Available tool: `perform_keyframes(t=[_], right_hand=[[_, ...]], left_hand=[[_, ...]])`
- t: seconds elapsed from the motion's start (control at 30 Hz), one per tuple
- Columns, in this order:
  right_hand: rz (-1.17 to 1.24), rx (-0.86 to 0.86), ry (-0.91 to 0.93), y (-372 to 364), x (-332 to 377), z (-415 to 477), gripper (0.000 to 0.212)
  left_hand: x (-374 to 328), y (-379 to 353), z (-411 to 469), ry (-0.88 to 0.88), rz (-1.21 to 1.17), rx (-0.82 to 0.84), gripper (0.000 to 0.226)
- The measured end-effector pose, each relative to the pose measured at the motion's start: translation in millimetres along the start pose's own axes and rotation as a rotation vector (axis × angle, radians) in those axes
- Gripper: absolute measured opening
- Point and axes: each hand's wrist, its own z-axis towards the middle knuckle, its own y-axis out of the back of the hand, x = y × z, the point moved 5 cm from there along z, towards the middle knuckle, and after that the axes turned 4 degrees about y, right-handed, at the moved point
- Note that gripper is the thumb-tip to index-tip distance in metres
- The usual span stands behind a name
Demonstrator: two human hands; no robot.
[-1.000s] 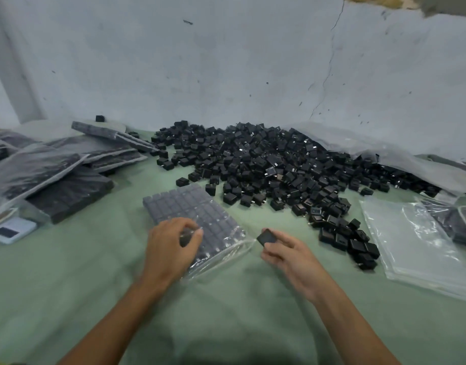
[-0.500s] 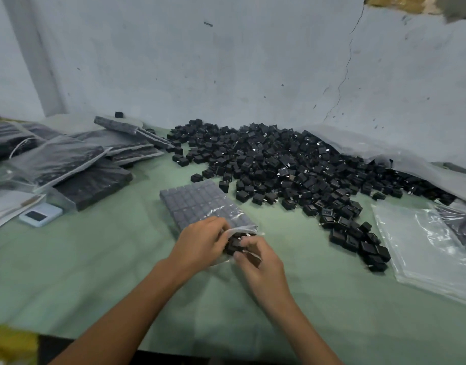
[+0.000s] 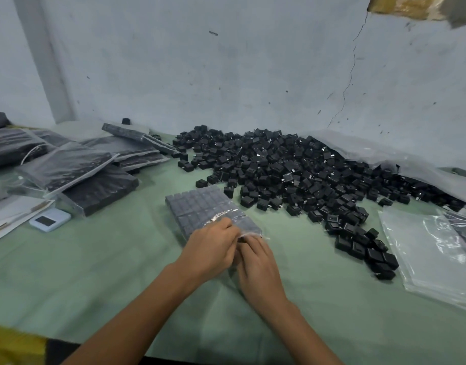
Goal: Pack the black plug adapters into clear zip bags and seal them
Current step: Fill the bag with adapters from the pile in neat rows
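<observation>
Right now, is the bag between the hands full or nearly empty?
Nearly full: the clear zip bag holds tidy rows of black adapters up to its mouth. The left hand and right hand hide the last row.

My clear zip bag (image 3: 205,209) lies flat, mouth toward me, filled with tidy rows; loose black plug adapters (image 3: 292,169) heap just beyond it.

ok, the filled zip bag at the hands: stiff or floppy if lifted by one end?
Probably floppy: the zip bag holds separate adapters in rows, so it may sag between them. Likely heavy for its size, packed full. Glossy film by the left hand and right hand suggests slippery.
</observation>
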Motion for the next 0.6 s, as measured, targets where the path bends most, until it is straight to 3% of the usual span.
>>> perform_keyframes(t=[0.17,0.27,0.37,0.5,0.6], right_hand=[[0.064,0.305,-0.042,-7.6,-6.5,11.8,0.025],[0.157,0.239,-0.086,-7.0,-5.0,1.4,0.027],[0.070,0.234,0.021,-7.4,-0.1,2.5,0.032],[-0.164,0.587,0.086,-22.2,-1.7,28.4,0.031],[-0.333,0.832,0.147,-31.6,1.5,52.6,0.056]], left_hand=[[0.0,4.5,2.0,0.004,-0.012,0.025,0.017],[1.0,4.3,1.2,0.015,-0.025,0.035,0.020],[-0.7,6.3,1.0,0.004,-0.024,0.026,0.020],[-7.4,8.8,2.7,-0.041,-0.034,0.064,0.015],[-10.8,12.0,5.2,-0.040,-0.032,0.080,0.017]])
